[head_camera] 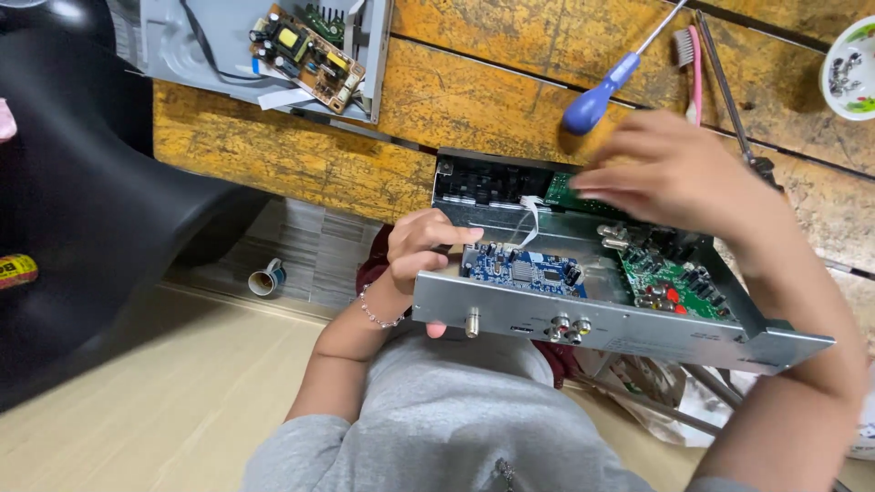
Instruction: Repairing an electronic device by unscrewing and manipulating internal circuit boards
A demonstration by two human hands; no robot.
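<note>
Fingers point(456, 235) of the left hand point(421, 246) pinch the near-left corner of the open metal box point(629, 330), which sits at the desk point(273, 155) edge. Right hand point(679, 173) hovers over the green board point(670, 282), its fingers spread and blurry. Lid is already off, and 2 boards, with a blue board point(524, 271), are still inside. Box lies flat, long side running left to right, plug holes facing the person.
</note>
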